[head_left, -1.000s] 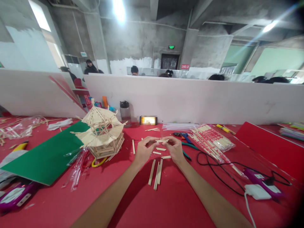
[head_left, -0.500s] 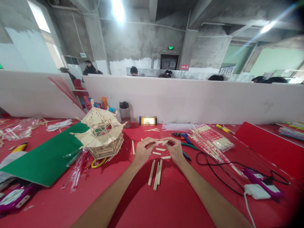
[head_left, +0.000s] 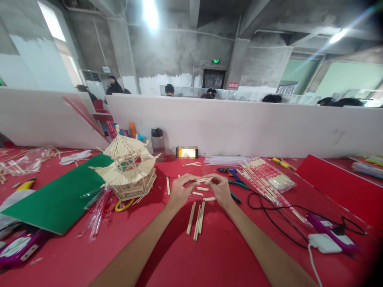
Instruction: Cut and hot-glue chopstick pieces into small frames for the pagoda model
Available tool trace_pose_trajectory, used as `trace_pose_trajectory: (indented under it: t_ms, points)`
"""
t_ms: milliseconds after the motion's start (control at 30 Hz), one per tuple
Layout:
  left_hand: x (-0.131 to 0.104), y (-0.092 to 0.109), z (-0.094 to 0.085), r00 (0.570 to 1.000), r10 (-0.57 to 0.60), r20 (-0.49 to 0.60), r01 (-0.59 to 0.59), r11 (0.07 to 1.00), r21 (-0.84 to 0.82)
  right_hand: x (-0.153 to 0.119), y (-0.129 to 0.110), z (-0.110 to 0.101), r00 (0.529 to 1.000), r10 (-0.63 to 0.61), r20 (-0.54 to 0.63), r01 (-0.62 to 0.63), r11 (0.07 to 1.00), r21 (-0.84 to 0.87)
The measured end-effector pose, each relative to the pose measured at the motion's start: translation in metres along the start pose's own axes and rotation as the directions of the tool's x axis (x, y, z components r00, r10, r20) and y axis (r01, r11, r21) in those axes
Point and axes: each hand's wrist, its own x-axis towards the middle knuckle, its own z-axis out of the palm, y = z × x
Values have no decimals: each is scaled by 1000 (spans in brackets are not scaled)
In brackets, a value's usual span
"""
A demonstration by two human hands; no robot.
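Between my two hands, short wooden sticks [head_left: 204, 179] are held level just above the red tabletop [head_left: 206, 259]. My left hand [head_left: 181, 190] pinches their left end, and my right hand [head_left: 220, 190] pinches the right end. Beneath the fingers lie more short stick pieces [head_left: 202, 189], with another pair [head_left: 209, 199] close by my right hand. Several longer sticks [head_left: 198, 221] lie side by side nearer to me. Left of my left hand is an upright stick pair [head_left: 168, 186]. A wooden stick pavilion model [head_left: 128, 171] stands further left.
A green board [head_left: 54, 203] lies under the model's left side. To the right are a blue glue gun [head_left: 231, 172], green-handled pliers [head_left: 235, 197], packed chopsticks [head_left: 269, 175] and a black cable [head_left: 269, 215] running to a purple power strip [head_left: 332, 233]. A bottle [head_left: 157, 145] and phone [head_left: 187, 152] stand behind.
Almost nothing differs. Both hands keep their pinch on the short sticks, whose right end looks very slightly shifted; the view has moved a touch.
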Motion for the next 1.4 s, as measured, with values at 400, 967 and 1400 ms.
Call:
trace_pose_trajectory:
  t_ms: [400,967,1400]
  points:
    - [0,-3,1,999,-24,-34,23,999,-28,0,-1,1,1000,-27,-6,27,999,-30]
    - [-1,-2,2,996,-68,-52,66,997,-38,-2,-2,2,1000,-26,-11,25,997,-73]
    - [0,0,5,994,-79,-74,76,996,-48,-3,-5,3,1000,-24,-11,23,997,-69]
